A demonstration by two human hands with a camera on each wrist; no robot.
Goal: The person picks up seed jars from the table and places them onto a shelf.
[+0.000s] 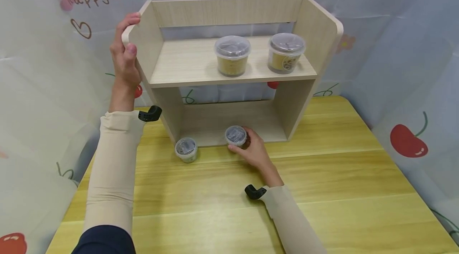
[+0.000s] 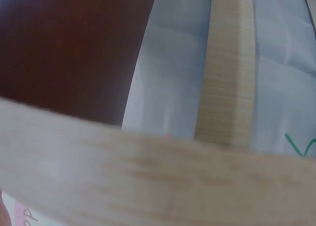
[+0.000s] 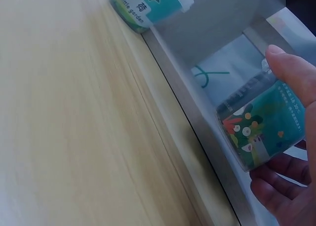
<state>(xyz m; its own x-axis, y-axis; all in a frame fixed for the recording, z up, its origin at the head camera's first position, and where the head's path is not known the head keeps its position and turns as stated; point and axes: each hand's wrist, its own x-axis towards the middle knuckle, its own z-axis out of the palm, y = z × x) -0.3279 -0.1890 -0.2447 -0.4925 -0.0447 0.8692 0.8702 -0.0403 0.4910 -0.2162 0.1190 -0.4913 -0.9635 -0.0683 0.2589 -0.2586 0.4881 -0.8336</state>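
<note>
Pinching a cup [image 1: 236,135] in the right hand [image 1: 256,151], spread to the cup's width, at the lower front edge of the shelf [image 1: 190,61]. Gripping the shelf's left side with the left hand [image 1: 125,57].

Dressed in cream, black and navy
Behind the left grip [image 1: 125,55]: cream sleeve [image 1: 112,166], bent black piece [image 1: 150,114], farther back navy fabric [image 1: 104,241]; behind the right grip [image 1: 255,148]: matching sleeve [image 1: 292,222], matching black piece [image 1: 255,192].

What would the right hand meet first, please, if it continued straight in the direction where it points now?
Probably the curtain behind the shelf: the right hand, holding a small cup, points forward and leftward into the lower level, whose back looks open. Depth is unclear.
</note>
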